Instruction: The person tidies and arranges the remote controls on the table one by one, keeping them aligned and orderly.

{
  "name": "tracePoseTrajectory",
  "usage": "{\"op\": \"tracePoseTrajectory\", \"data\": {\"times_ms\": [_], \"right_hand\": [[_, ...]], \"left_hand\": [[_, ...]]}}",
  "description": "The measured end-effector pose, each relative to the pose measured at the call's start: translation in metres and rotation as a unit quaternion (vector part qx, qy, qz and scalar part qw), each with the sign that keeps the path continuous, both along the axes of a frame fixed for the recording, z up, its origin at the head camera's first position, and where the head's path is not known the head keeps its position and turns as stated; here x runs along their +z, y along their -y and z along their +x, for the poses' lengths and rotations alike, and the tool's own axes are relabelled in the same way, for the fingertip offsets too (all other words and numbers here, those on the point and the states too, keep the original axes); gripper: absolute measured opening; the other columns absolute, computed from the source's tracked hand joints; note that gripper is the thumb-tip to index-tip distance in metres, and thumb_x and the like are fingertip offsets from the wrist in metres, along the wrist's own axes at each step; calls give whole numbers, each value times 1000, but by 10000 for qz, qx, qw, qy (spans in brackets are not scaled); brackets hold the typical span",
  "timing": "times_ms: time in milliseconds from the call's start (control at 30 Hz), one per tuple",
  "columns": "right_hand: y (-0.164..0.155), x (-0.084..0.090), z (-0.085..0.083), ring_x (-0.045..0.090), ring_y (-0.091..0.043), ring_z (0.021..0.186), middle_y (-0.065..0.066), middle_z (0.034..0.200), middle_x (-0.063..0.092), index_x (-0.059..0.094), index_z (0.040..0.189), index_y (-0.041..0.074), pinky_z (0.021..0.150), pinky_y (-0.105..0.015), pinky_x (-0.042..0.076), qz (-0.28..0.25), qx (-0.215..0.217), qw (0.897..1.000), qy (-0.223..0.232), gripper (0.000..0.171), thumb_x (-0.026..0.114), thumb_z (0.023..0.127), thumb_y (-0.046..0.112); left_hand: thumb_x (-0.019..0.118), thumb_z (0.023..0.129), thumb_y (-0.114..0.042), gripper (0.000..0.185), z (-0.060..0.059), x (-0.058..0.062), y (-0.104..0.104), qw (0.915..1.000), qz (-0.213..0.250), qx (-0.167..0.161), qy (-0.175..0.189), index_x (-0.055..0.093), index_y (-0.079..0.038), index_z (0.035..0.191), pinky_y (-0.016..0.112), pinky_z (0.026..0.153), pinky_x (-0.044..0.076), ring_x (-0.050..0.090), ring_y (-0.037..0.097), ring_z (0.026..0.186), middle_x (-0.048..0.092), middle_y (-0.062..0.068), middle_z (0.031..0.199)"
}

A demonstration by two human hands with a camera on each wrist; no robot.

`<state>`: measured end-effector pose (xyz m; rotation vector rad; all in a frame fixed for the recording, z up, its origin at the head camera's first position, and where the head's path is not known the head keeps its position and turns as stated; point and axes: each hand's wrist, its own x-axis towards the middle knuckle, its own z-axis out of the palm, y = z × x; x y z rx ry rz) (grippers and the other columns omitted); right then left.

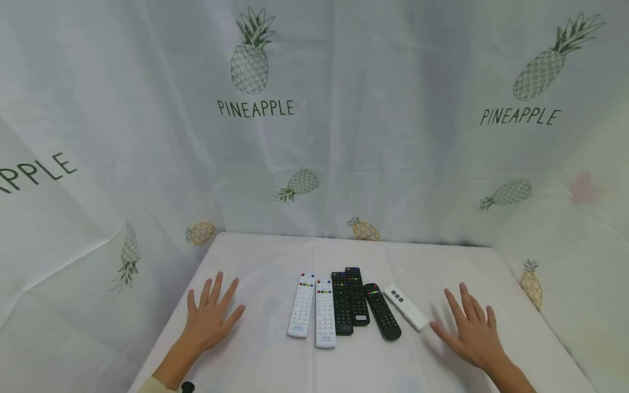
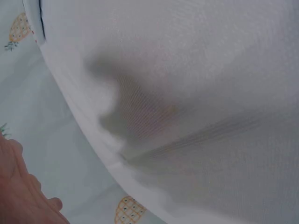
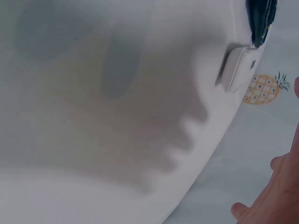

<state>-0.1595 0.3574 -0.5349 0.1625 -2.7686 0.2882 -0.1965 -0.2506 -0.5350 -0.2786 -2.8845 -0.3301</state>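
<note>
While both hands lie flat on the desk (image 1: 265,360) in the head view, fingers straight and spread, the left hand (image 1: 210,318) and right hand (image 1: 470,330) flank six remotes, gripping nothing. Nearest the right hand lies the slim white remote (image 1: 405,307).

Left wrist view: blurred cloth, hand edge (image 2: 21,196).

Right wrist view: the white remote's end (image 3: 238,67), fingertips (image 3: 271,200) beside it.

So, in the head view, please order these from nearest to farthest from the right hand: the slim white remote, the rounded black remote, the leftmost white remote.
1. Slim white remote, just left of the right hand.
2. Rounded black remote, next one leftward.
3. Leftmost white remote, far end of the row.
</note>
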Motion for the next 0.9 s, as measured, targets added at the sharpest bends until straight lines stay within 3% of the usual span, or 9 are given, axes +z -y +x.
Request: {"op": "tracePoseTrajectory", "data": {"times_ms": [200, 367, 633, 900], "right_hand": [[11, 4, -8, 31, -46, 134, -20, 165, 12, 28, 156, 16, 106, -77, 9, -73, 210, 9997, -34, 91, 67, 85, 58], [28, 6, -17, 31, -46, 135, -20, 165, 14, 30, 156, 15, 107, -75, 11, -105, 390, 9991, -92, 90, 67, 85, 57], [71, 12, -41, 32, -46, 139, -19, 164, 17, 34, 154, 13, 109, -72, 15, -8, 763, 9971, -55, 89, 65, 85, 59], [134, 21, -65, 34, -43, 141, -17, 164, 21, 35, 154, 14, 112, -70, 14, 119, 1147, 9933, 61, 90, 63, 85, 64]], "left_hand": [[44, 97, -62, 70, 2, 0, -4, 9999, -92, -94, 90, 31, -26, 156, 76, 109, 1, 12, 46, 149, 13, 17, 166], [47, 97, -60, 70, 5, -1, -13, 9992, -159, -370, -75, 32, -26, 156, 75, 109, 4, 17, 44, 148, 16, 15, 165], [48, 95, -62, 70, 17, -6, -35, 9894, -544, -1326, -222, 33, -29, 155, 74, 110, 9, 27, 40, 147, 22, 8, 165], [49, 96, -61, 70, 21, -6, -68, 9620, -762, -2621, -21, 32, -29, 156, 72, 109, 11, 24, 39, 149, 22, 6, 165]]}}
